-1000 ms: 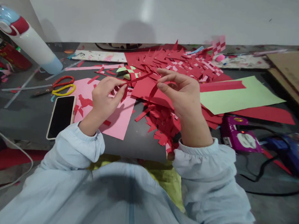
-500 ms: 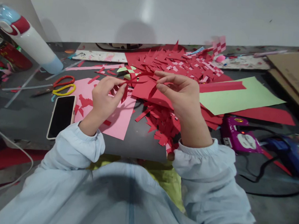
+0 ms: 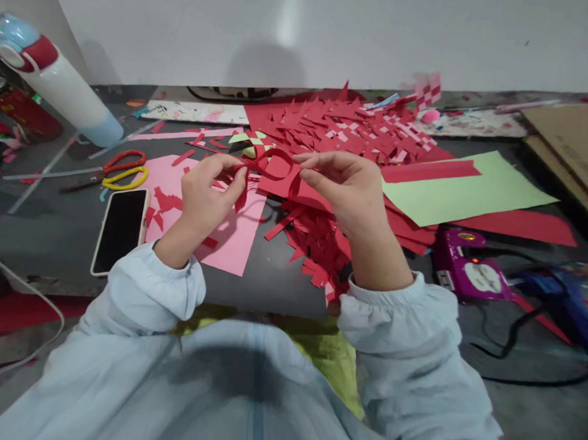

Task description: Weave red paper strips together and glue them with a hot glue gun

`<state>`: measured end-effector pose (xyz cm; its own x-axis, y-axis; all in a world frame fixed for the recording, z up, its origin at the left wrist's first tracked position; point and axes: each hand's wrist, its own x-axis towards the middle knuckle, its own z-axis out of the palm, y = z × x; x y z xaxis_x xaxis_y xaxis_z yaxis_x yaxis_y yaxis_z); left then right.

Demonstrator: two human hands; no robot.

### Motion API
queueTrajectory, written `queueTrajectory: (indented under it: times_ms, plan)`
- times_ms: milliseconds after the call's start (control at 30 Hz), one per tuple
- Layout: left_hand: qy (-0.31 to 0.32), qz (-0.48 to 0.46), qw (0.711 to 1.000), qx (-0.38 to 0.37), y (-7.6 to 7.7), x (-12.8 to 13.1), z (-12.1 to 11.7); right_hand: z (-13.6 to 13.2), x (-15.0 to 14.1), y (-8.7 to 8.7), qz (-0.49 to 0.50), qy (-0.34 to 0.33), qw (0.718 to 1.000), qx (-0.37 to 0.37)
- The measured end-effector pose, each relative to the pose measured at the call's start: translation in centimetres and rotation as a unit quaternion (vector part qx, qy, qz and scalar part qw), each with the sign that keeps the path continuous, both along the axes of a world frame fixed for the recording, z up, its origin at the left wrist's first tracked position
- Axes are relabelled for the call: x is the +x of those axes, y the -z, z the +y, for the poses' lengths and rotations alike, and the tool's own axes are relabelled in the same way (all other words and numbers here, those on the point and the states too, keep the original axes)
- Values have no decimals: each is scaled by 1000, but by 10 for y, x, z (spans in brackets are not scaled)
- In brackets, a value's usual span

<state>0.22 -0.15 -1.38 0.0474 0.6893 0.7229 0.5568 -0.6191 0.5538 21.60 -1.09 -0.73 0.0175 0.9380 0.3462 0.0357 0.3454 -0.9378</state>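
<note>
In the head view, a red paper strip is held up in a loose loop near the middle of the frame, above the counter. On the left of the loop it is pinched between thumb and forefinger of the left hand, with a tail hanging below; on the right it is held, apparently lightly, at the nearly closed fingertips of the right hand.

For a clean curve, the crossing at the left is best kept pressed flat, while the loop is guided by light fingertips only (paper this thin is probably creased easily). The hanging ends should be kept clear of the red scraps and the pink sheet beneath.

Whether one band or two is held cannot be told, since the crossing is partly covered by the left fingers; how firm the right grip is cannot be judged either. The blue tool is cut off by the right edge, and the bottle by the left edge, upper left.
</note>
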Motion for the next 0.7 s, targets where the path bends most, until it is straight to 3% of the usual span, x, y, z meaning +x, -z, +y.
queueTrajectory:
  times_ms: [433,700]
  plan:
    - [-7,12,1000,16,8,-1,1,2,-3,2,47,-11,999,6]
    - [-2,65,996,69,4,-3,0,5,-1,7,22,16,999,37]
